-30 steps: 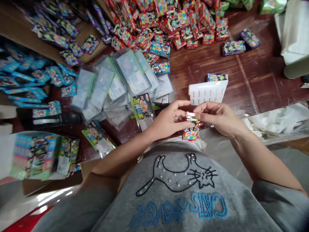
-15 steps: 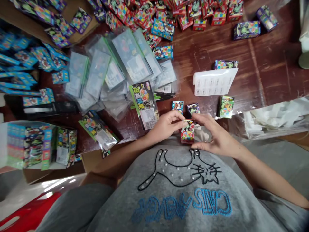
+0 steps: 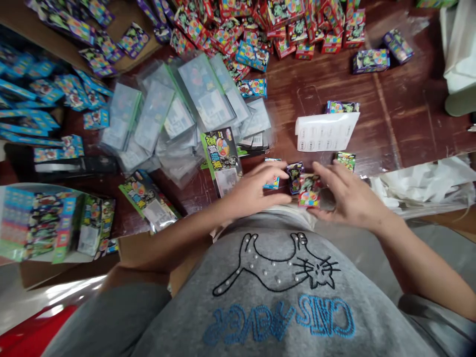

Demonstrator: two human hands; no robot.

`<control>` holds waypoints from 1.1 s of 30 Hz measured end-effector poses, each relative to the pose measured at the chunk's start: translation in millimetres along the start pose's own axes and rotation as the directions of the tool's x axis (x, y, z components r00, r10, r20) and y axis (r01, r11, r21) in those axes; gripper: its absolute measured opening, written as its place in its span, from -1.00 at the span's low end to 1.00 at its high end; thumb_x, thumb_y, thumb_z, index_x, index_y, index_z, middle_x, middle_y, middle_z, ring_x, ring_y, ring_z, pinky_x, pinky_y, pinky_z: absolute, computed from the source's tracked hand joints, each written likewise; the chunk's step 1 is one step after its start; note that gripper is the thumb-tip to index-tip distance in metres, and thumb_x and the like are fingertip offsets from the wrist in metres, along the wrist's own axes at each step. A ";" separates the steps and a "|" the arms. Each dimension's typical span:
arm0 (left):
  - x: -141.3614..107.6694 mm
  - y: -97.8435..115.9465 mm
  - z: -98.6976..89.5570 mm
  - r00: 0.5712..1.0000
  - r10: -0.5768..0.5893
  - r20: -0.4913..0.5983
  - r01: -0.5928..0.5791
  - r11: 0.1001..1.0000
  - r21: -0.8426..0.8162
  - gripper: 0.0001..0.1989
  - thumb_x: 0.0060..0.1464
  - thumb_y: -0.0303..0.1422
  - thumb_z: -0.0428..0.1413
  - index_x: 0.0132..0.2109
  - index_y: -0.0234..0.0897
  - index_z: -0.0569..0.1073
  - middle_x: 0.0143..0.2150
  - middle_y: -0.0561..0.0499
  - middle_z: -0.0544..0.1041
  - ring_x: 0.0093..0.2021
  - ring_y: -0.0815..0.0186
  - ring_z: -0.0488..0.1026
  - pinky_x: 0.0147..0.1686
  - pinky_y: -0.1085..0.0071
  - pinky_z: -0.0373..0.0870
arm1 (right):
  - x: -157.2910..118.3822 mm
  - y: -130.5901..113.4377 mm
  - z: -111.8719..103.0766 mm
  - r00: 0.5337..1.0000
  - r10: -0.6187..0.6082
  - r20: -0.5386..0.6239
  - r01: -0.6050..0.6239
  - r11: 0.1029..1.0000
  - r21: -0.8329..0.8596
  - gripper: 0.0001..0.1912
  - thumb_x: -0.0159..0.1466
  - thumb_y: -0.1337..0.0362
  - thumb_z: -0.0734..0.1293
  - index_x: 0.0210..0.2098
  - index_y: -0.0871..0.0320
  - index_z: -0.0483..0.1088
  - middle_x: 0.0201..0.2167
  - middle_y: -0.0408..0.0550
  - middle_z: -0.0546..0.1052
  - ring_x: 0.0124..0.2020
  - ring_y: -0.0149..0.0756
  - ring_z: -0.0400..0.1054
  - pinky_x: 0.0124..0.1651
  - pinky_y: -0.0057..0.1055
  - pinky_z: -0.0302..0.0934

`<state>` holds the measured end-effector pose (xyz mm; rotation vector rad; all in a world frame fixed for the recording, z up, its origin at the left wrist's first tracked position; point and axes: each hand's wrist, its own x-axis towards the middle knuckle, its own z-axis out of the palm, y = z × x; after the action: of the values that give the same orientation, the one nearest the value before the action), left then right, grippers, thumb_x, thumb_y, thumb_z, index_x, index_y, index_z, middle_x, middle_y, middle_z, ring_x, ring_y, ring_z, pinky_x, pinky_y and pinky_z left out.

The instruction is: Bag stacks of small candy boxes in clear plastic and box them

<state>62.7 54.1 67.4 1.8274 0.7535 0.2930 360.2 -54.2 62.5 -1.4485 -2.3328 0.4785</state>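
My right hand (image 3: 344,196) holds a small red box (image 3: 309,191) at the table's near edge, thumb below it and fingertips at its upper side. The box is slightly blurred. To the left, my left hand (image 3: 256,191) is empty, with thumb and fingers apart. Its fingers partly cover a small blue box (image 3: 273,181). Between the hands stands a small purple box (image 3: 295,176), close beside the red one. Behind my right fingers is a green box (image 3: 345,161), partly hidden. Just beyond lies a folded sheet of printed oval stickers (image 3: 326,133), in front of another purple box (image 3: 342,106).
Clear plastic sleeves (image 3: 204,94) lie piled at centre left, beside flat black-and-green packets (image 3: 222,158). Red boxes (image 3: 286,15) heap at the back; blue boxes (image 3: 70,89) fill the left. A carton (image 3: 122,20) holds purple boxes. White strips (image 3: 424,183) hang at the right edge.
My right hand has moved right with the red box. My left hand has let go of that box and opened, reaching over the blue box.
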 end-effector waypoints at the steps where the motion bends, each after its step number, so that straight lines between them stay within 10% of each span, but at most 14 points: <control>1: -7.3 -1.0 -20.6 0.996 0.069 0.052 -0.078 0.978 0.196 -0.46 0.15 -0.14 0.44 0.21 -0.15 0.54 0.52 -0.25 0.37 0.51 -0.11 0.33 0.47 -0.16 0.30 | -0.5 11.5 -1.2 1.000 0.009 -0.002 -0.009 0.999 -0.039 0.08 0.39 -0.21 0.41 0.65 0.16 -0.07 0.28 0.33 0.54 0.27 0.26 0.49 0.51 0.35 0.17; 4: -31.7 -11.8 -79.2 0.964 0.072 0.257 -0.206 0.811 0.547 -0.21 0.01 -0.24 0.52 0.37 -0.07 0.48 0.61 -0.22 0.24 0.61 -0.27 0.12 0.57 -0.34 -0.03 | 4.5 39.7 -1.2 0.999 0.022 0.037 -0.019 0.996 -0.090 -0.07 0.42 -0.20 0.37 0.60 0.10 0.11 0.32 0.30 0.53 0.30 0.29 0.47 0.59 0.50 -0.17; 8: -46.8 -28.6 -112.0 0.934 0.035 0.356 -0.279 0.695 0.663 -0.39 0.23 -0.50 0.21 0.36 0.07 0.50 0.52 -0.04 0.42 0.56 -0.07 0.28 0.57 -0.27 0.01 | 21.0 49.4 8.4 0.996 -0.026 0.090 0.035 0.995 -0.093 -0.10 0.45 -0.27 0.31 0.57 0.10 0.17 0.35 0.28 0.53 0.40 0.30 0.38 0.59 0.54 -0.30; 14: -49.1 -19.7 -98.8 0.961 0.019 0.275 -0.230 0.604 0.763 -0.46 0.23 -0.32 0.26 0.34 -0.06 0.50 0.28 -0.23 0.58 0.37 -0.16 0.44 0.43 -0.20 0.24 | 43.2 21.9 35.3 0.999 -0.032 0.013 0.034 0.989 -0.142 0.32 0.23 -0.54 0.32 0.66 0.14 -0.10 0.56 0.40 0.23 0.57 0.47 0.10 0.59 0.54 -0.29; 18: -69.7 -25.4 -84.6 0.988 -0.043 0.150 -0.101 0.559 0.823 -0.16 0.06 0.05 0.44 0.37 -0.26 0.47 0.20 -0.36 0.56 0.23 -0.26 0.48 0.26 -0.15 0.39 | 66.2 -5.2 67.3 0.998 -0.052 0.028 0.055 0.991 -0.119 0.24 0.32 -0.51 0.22 0.67 0.15 -0.16 0.64 0.41 0.03 0.63 0.41 -0.04 0.58 0.44 -0.14; 26: -100.8 -68.6 -53.2 0.985 -0.095 -0.140 0.169 0.645 0.745 -0.01 -0.01 0.16 0.45 0.42 -0.27 0.41 0.31 -0.36 0.53 0.26 -0.25 0.43 0.25 -0.12 0.33 | 79.5 -11.6 84.6 0.999 -0.043 0.019 0.045 0.993 -0.112 -0.16 0.46 -0.21 0.31 0.55 0.11 0.20 0.45 0.26 0.43 0.30 0.26 0.38 0.33 0.19 0.21; 33: -90.8 -73.0 -47.3 0.968 -0.085 -0.237 0.220 0.746 0.629 0.06 -0.09 0.12 0.50 0.45 -0.24 0.37 0.35 -0.33 0.49 0.31 -0.24 0.38 0.30 -0.11 0.24 | 77.6 -4.5 67.7 0.960 -0.269 0.081 0.253 0.952 0.171 -0.29 0.38 -0.12 0.43 0.47 -0.18 0.34 0.38 0.00 0.52 0.26 0.11 0.43 0.21 0.06 0.24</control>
<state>-58.2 48.9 33.0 2.3971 1.2557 0.0958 293.1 7.3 14.0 -1.0453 -2.4566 0.6609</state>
